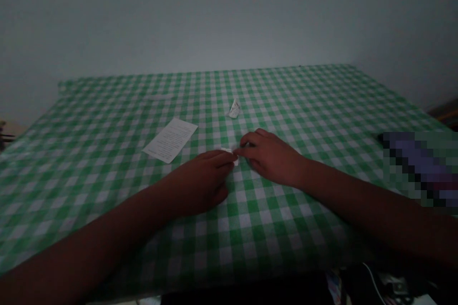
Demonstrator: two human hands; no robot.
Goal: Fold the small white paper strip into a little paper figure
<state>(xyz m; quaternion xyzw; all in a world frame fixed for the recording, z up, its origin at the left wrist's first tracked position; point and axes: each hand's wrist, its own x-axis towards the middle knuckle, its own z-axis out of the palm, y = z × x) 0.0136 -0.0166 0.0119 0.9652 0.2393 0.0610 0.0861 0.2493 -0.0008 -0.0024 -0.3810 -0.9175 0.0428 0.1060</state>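
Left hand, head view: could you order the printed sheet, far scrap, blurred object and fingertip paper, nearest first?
1. Fingertip paper: at the fingers of the left hand.
2. Printed sheet: ahead, to the left.
3. Far scrap: farther ahead, slightly right.
4. Blurred object: far right.

Green-and-white checked tablecloth (304, 109), grey wall (222, 19) beyond it, 1 blurred object (417, 155) rightward.

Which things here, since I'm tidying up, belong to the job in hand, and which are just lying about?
In hand, judging by touch:
- left hand
- right hand
- small white paper, partly hidden at the hands

Probably just lying about, untouched:
- printed sheet
- creased paper scrap
- pixelated dark object, unidentifiable
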